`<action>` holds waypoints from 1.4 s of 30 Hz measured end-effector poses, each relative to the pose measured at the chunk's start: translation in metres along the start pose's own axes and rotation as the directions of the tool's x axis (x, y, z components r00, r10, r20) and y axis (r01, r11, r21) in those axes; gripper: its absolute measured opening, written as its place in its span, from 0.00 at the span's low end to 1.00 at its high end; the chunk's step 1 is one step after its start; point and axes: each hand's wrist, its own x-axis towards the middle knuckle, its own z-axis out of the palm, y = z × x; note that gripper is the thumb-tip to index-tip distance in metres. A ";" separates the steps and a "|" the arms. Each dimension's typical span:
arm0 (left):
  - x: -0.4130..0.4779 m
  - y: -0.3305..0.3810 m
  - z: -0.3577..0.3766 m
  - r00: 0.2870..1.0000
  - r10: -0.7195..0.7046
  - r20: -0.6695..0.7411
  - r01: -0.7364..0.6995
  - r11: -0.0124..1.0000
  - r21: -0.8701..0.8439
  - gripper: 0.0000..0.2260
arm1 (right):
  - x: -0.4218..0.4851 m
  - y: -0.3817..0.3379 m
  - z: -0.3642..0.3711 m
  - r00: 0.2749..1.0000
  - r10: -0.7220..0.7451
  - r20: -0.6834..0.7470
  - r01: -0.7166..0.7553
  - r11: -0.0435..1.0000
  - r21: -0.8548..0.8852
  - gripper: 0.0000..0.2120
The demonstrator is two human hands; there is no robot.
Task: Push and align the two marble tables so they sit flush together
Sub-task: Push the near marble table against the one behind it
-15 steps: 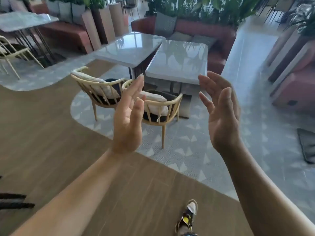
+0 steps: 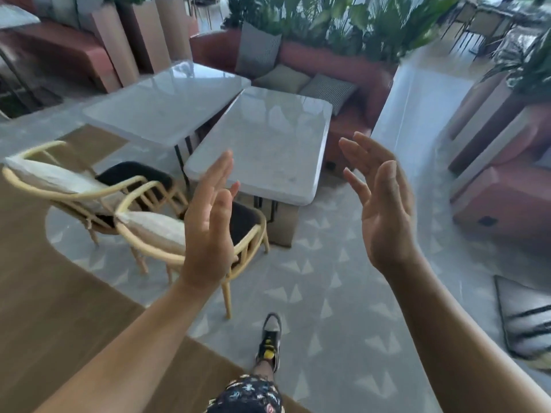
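1. Near marble table (image 2: 262, 144) sits skewed against far marble table (image 2: 167, 99); a wedge gap opens toward the chairs (image 2: 125, 204).
2. Left hand (image 2: 208, 231) and right hand (image 2: 384, 210): spread wide, empty, short of the tabletop.
3. Step: approach. Next: grip the near edge, rotate it flush.

Two marble tables, pale grey-white tops, glossy, rounded corners, dark metal legs. Left table (image 2: 167, 107) sits farther back, turned at angle. Right table (image 2: 265, 141) nearer, long side running away toward red sofa. Tops not flush: far corners nearly meet, wedge-shaped gap widens toward near end. Right table's near edge juts forward past left table's. Both upright, tops level, bare, reflecting plants and window light. Right table's base partly visible under near edge, block-shaped.
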 end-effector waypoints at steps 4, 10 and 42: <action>0.090 -0.072 0.065 0.998 0.065 0.013 -0.065 0.998 -0.019 0.27 | 0.103 0.059 -0.034 0.999 -0.041 0.003 0.041 0.999 -0.016 0.35; 0.225 -0.136 0.138 0.999 0.046 -0.023 -0.044 0.998 0.048 0.31 | 0.252 0.118 -0.075 0.999 -0.020 0.026 0.020 1.000 -0.001 0.36; 0.454 -0.382 0.411 0.653 0.052 -0.755 0.345 0.867 0.359 0.22 | 0.725 0.442 -0.177 0.530 0.002 0.848 -0.241 0.959 0.149 0.26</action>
